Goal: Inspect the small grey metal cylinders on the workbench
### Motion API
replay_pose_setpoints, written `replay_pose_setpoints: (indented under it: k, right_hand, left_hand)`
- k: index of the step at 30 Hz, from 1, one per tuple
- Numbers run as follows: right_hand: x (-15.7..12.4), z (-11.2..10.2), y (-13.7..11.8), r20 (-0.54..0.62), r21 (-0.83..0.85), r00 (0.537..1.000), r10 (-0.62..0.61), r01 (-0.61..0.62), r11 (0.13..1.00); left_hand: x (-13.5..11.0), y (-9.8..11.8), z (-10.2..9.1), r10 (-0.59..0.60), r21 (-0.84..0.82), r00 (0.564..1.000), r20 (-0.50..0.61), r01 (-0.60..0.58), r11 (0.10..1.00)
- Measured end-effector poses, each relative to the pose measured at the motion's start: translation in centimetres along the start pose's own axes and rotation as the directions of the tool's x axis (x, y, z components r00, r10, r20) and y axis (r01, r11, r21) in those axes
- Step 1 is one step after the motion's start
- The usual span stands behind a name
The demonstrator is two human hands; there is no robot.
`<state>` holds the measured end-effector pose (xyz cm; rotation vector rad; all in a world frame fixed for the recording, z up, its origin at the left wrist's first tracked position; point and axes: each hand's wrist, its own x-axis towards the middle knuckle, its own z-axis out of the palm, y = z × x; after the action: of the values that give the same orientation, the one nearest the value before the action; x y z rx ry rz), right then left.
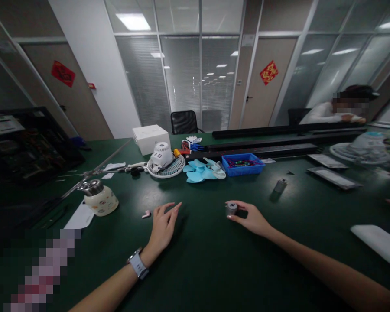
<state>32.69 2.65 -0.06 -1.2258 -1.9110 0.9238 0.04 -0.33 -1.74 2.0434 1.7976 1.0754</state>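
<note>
My right hand [251, 219] grips a small grey metal cylinder [232, 209] between thumb and fingers, at table height; a dark pattern shows on its top face. A similar grey cylinder [280, 186] with a small nub on top stands farther back to the right. With fingers stretched out and holding nothing, my left hand [164, 225] hovers over or rests on the table; which one I cannot tell. Just left of it lies a small pink earbud-like piece [146, 214].
Behind the hands are a white fan part [162, 158], light blue fan blades [198, 170] and a blue tray [243, 164] of small parts. A cream jar [101, 201] stands left on the green table [201, 268]. A person [328, 110] sits at the far right.
</note>
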Motion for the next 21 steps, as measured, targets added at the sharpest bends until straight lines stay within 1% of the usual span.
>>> replay_pose_setpoints:
  k: [2, 4, 5, 7, 8, 9, 10, 11, 12, 13, 14, 15, 16, 17, 18, 19, 20, 21]
  right_hand:
    - [-1.1, -4.2, 2.9, -0.146, -0.059, 0.986, 0.074, -0.083, 0.995]
    - [-2.3, -8.6, 5.9, -0.302, -0.103, 0.94, 0.156, -0.195, 0.975]
    - [-2.9, -10.7, 7.4, -0.387, -0.116, 0.9, 0.203, -0.266, 0.957]
    - [-3.8, -14.3, 9.9, -0.549, -0.115, 0.789, 0.275, -0.397, 0.911]
    - [-4.1, -15.7, 10.9, -0.61, -0.106, 0.736, 0.295, -0.445, 0.889]
    - [-4.3, -16.7, 11.6, -0.651, -0.098, 0.693, 0.308, -0.479, 0.872]
    - [-4.5, -17.3, 11.9, -0.681, -0.1, 0.664, 0.307, -0.5, 0.86]
    - [-4.5, -17.5, 11.9, -0.708, -0.121, 0.645, 0.287, -0.512, 0.85]
    - [-4.5, -17.3, 11.4, -0.741, -0.166, 0.628, 0.238, -0.514, 0.841]
    - [-4.4, -16.6, 10.6, -0.777, -0.232, 0.61, 0.153, -0.504, 0.832]
    - [-4.2, -15.6, 9.5, -0.802, -0.319, 0.596, 0.029, -0.469, 0.824]
    - [-3.9, -14.3, 8.0, -0.797, -0.419, 0.593, -0.115, -0.404, 0.813]
    - [-3.5, -12.6, 6.3, -0.748, -0.519, 0.614, -0.25, -0.307, 0.798]
    - [-3.1, -10.6, 4.6, -0.661, -0.599, 0.66, -0.356, -0.179, 0.781]
    - [-2.5, -8.4, 2.7, -0.541, -0.637, 0.731, -0.415, -0.033, 0.77]
    - [-1.8, -5.9, 1.0, -0.379, -0.623, 0.821, -0.427, 0.115, 0.774]
    - [-1.0, -3.4, -0.6, -0.212, -0.558, 0.891, -0.402, 0.228, 0.798]
    - [0.0, -0.7, -2.0, -0.072, -0.466, 0.928, -0.366, 0.293, 0.835]
  left_hand:
    - [0.2, -0.1, 0.1, -0.025, -0.053, 0.999, -0.021, 0.024, 0.998]
    - [0.4, -0.1, 0.2, -0.045, -0.099, 0.998, -0.045, 0.04, 0.994]
    - [0.5, -0.1, 0.2, -0.056, -0.12, 0.997, -0.062, 0.048, 0.992]
    - [0.6, -0.1, 0.2, -0.082, -0.161, 0.992, -0.095, 0.066, 0.985]
    - [0.6, -0.1, 0.2, -0.094, -0.178, 0.99, -0.108, 0.074, 0.981]
    - [0.6, -0.1, 0.2, -0.105, -0.191, 0.988, -0.116, 0.081, 0.978]
    - [0.6, -0.1, 0.2, -0.114, -0.2, 0.986, -0.12, 0.088, 0.976]
    - [0.6, -0.2, 0.2, -0.124, -0.206, 0.985, -0.124, 0.097, 0.974]
    - [0.6, -0.3, 0.2, -0.137, -0.209, 0.983, -0.126, 0.109, 0.972]
    - [0.6, -0.3, 0.2, -0.152, -0.212, 0.98, -0.129, 0.122, 0.97]
    - [0.6, -0.4, 0.2, -0.168, -0.218, 0.977, -0.132, 0.137, 0.966]
    - [0.6, -0.4, 0.3, -0.183, -0.225, 0.974, -0.135, 0.15, 0.963]
    - [0.6, -0.4, 0.3, -0.196, -0.233, 0.971, -0.14, 0.161, 0.959]
    - [0.6, -0.4, 0.3, -0.206, -0.242, 0.968, -0.144, 0.167, 0.956]
    - [0.6, -0.4, 0.3, -0.212, -0.25, 0.966, -0.146, 0.171, 0.953]
    - [0.6, -0.4, 0.4, -0.215, -0.258, 0.965, -0.147, 0.173, 0.951]
    - [0.6, -0.4, 0.4, -0.218, -0.265, 0.965, -0.146, 0.174, 0.948]
    - [0.6, -0.3, 0.3, -0.22, -0.271, 0.965, -0.144, 0.175, 0.946]
